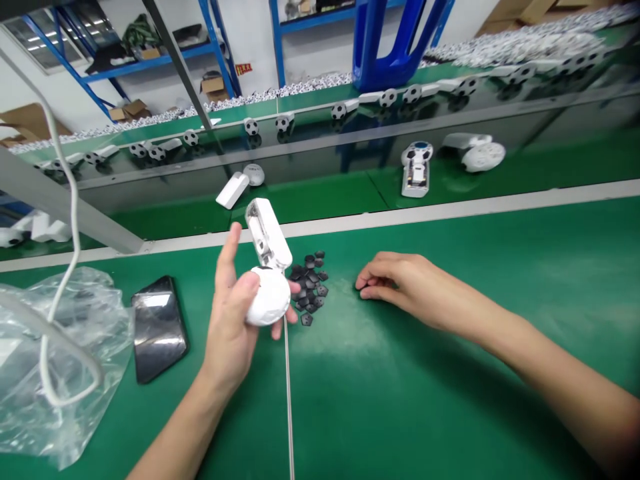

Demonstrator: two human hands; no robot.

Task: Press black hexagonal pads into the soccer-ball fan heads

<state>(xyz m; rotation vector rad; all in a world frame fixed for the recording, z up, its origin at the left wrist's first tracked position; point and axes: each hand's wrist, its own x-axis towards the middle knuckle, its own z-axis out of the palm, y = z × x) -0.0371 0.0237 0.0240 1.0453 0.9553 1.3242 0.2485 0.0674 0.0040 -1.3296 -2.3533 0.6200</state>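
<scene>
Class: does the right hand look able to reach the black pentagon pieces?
Probably yes: the right hand lies on the green mat near the black pentagon pieces, no object between them.

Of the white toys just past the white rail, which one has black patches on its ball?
The middle one, a white plastic toy with a black-patched ball; the white balls left and right of it are plain.

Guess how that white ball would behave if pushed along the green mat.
The white ball would probably roll, being smooth and round, unless the white casing above it is attached, which I cannot tell. It looks light, since the left hand cradles it loosely.
</scene>
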